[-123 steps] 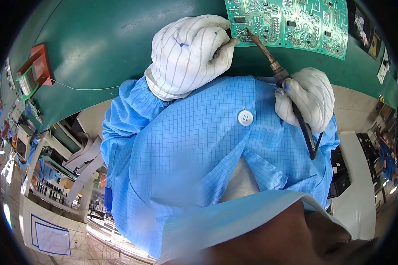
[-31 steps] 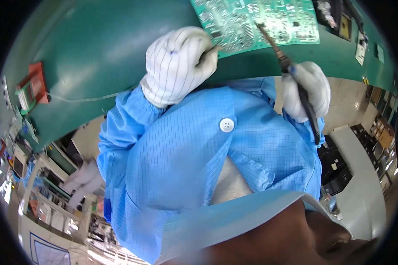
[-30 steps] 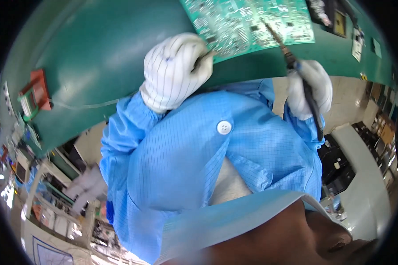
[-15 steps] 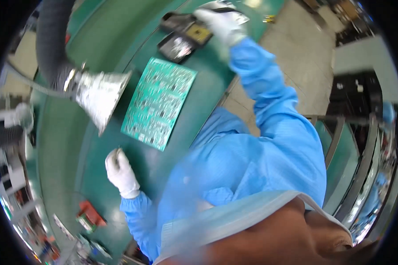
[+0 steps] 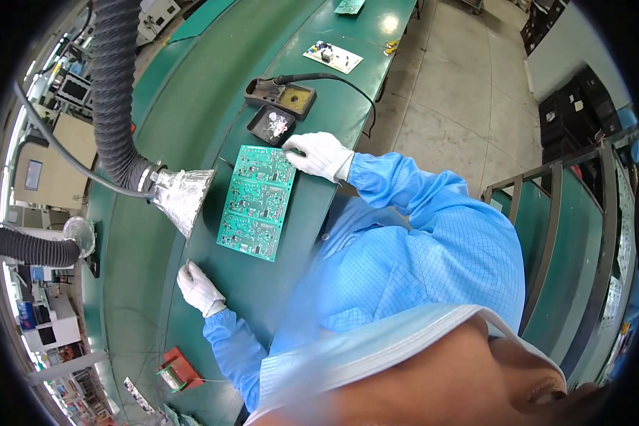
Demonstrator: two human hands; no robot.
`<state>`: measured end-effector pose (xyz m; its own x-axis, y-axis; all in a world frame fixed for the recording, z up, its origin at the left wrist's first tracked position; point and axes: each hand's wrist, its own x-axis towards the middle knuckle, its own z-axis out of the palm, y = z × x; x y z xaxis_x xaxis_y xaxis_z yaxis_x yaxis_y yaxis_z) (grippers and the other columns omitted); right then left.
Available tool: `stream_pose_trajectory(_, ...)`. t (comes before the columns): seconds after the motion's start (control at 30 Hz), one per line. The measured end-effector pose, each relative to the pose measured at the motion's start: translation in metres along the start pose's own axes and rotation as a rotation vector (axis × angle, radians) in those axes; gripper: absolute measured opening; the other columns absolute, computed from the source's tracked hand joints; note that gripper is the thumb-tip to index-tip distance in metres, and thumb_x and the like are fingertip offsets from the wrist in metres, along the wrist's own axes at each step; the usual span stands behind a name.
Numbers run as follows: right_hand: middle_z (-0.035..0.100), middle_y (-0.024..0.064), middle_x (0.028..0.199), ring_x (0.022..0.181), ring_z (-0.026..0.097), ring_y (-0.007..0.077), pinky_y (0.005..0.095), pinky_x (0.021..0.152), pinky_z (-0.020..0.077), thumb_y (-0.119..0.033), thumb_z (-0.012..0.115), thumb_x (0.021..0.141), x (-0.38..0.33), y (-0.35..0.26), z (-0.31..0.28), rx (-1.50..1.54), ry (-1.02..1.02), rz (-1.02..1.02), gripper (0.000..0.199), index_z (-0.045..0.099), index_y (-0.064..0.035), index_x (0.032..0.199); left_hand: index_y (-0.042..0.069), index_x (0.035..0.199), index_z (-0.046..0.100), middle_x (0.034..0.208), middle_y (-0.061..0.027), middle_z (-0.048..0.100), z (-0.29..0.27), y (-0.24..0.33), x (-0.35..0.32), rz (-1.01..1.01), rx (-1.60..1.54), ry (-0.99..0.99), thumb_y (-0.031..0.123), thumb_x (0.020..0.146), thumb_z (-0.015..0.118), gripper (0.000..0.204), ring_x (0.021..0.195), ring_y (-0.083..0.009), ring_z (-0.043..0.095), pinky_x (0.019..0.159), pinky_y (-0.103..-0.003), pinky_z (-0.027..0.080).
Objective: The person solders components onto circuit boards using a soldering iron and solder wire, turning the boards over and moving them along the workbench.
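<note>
A green circuit board [image 5: 250, 202], made of three joined panels full of small parts, lies on the green bench in front of me. My right hand [image 5: 321, 155], in a white glove, is closed at the board's far right corner, fingertips on its edge. My left hand [image 5: 200, 289], also gloved, rests on the bench near the board's near left corner. Its fingers are pressed together, and whatever they may hold is too small to make out. Beyond the board, a soldering iron [image 5: 302, 78] sits in its stand [image 5: 295, 99], next to a black tray [image 5: 266, 126] with whitish bits.
A foil-covered funnel [image 5: 184, 199] on a ribbed black hose [image 5: 113, 92] hangs left of the board. A red holder with a wire reel [image 5: 179, 370] stands at the near left. A pale circuit board [image 5: 334, 57] lies farther along the bench.
My right hand has come back from the soldering iron stand to the board's corner. The iron now sits in the stand. My left hand stays close to the same place, fingers still together.
</note>
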<state>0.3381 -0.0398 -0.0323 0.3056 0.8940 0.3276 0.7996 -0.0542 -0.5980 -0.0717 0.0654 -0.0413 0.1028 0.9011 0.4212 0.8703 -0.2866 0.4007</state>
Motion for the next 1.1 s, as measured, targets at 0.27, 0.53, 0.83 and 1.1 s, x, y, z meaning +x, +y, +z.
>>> stream_pose_trajectory(0.27, 0.070, 0.0149, 0.083, 0.078, 0.067, 0.0344, 0.0448, 0.071, 0.0532, -0.036, 0.050, 0.093, 0.002, 0.000, -0.021, -0.069, 0.020, -0.009, 0.030, 0.066, -0.0109, 0.095, 0.006, 0.105, 0.068, 0.105, -0.0166, 0.066, -0.002, 0.028, 0.001, -0.078, 0.210, -0.085, 0.039, 0.096, 0.051, 0.039, 0.098, -0.0360, 0.063, 0.084, -0.046, 0.049)
stream_pose_trajectory(0.53, 0.067, 0.0164, 0.082, 0.081, 0.064, 0.0381, 0.0488, 0.071, 0.0493, -0.045, 0.045, 0.095, 0.002, 0.011, -0.019, -0.057, -0.041, -0.038, 0.044, 0.064, -0.0074, 0.083, 0.002, 0.099, 0.063, 0.108, -0.0184, 0.064, -0.019, 0.028, -0.022, -0.094, 0.361, -0.126, 0.038, 0.097, 0.047, 0.040, 0.095, -0.0391, 0.063, 0.082, -0.048, 0.051)
stream_pose_trajectory(0.83, 0.069, 0.0142, 0.092, 0.091, 0.065, 0.0365, 0.0476, 0.078, 0.0501, -0.049, 0.041, 0.095, -0.013, 0.009, -0.017, -0.086, -0.076, -0.043, 0.047, 0.067, -0.0096, 0.092, 0.007, 0.109, 0.062, 0.106, -0.0200, 0.064, -0.045, 0.005, -0.060, -0.036, 0.255, -0.101, 0.036, 0.098, 0.047, 0.035, 0.102, -0.0365, 0.060, 0.083, -0.048, 0.050)
stream_pose_trajectory(1.1, 0.069, 0.0153, 0.093, 0.092, 0.065, 0.0362, 0.0473, 0.080, 0.0501, -0.045, 0.044, 0.093, -0.017, -0.003, -0.019, -0.064, -0.125, -0.055, 0.044, 0.066, -0.0079, 0.091, 0.007, 0.109, 0.064, 0.110, -0.0227, 0.064, -0.077, -0.031, -0.060, -0.069, 0.278, -0.084, 0.038, 0.097, 0.044, 0.038, 0.103, -0.0416, 0.060, 0.088, -0.049, 0.048)
